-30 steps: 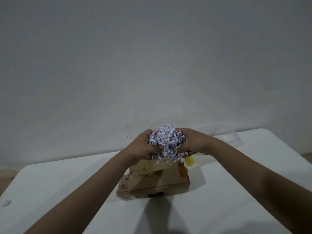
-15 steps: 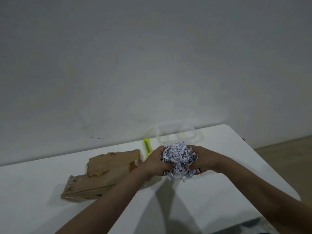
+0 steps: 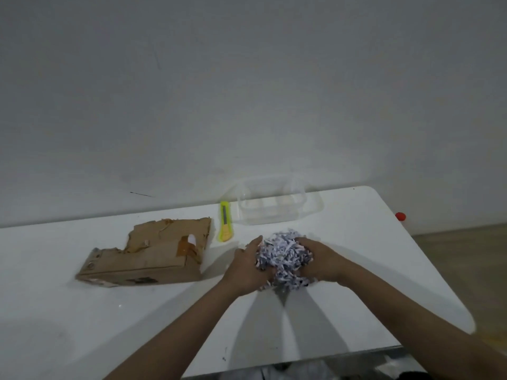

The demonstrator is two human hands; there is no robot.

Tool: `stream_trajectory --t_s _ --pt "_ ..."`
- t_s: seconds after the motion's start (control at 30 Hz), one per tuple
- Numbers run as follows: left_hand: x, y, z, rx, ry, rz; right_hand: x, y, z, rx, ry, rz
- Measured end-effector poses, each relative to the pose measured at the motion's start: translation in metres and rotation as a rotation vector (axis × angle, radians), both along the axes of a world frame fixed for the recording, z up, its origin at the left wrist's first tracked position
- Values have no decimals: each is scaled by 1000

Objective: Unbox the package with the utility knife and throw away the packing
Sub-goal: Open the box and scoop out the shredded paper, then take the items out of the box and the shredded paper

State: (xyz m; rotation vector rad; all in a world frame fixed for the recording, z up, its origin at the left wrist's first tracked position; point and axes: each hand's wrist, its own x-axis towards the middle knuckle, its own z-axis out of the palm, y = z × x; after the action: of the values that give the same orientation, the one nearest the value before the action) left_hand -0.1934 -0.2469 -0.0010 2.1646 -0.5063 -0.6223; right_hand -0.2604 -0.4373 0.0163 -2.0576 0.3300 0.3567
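Note:
A clump of white and blue shredded paper packing (image 3: 282, 255) is cupped between my left hand (image 3: 245, 263) and my right hand (image 3: 319, 259), just above the white table (image 3: 82, 319). Both hands press on it from either side. The torn brown cardboard box (image 3: 153, 256) lies on the table to the left of my hands, its top flap ripped open. A yellow-green utility knife (image 3: 225, 224) lies flat beyond the box's right end, apart from both hands.
A clear plastic container (image 3: 277, 204) stands at the table's back edge, behind the packing. The grey wall rises right behind the table. The table's right edge slants down past my right forearm, with floor and a small red object (image 3: 400, 216) beyond it.
My hands carried the packing from above the box over to the right of it and lower toward the table. The view swung right, so the box now sits at the left.

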Motion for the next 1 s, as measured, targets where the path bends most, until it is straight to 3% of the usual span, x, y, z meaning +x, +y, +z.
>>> stream_trajectory --t_s 0.17,0.33,0.57,0.8,1.0 --pt "-1 10 -1 165 -98 18 1 -7 11 -165 67 102" --pt "-6 21 7 118 -233 44 8 7 30 -480 64 202" --pt "1 53 25 -31 -390 130 20 43 47 -709 -159 -181" --pt "26 123 44 -154 -583 167 37 104 55 -569 -266 -95" --pt "65 196 46 -74 -620 286 64 171 55 -329 -323 -20"
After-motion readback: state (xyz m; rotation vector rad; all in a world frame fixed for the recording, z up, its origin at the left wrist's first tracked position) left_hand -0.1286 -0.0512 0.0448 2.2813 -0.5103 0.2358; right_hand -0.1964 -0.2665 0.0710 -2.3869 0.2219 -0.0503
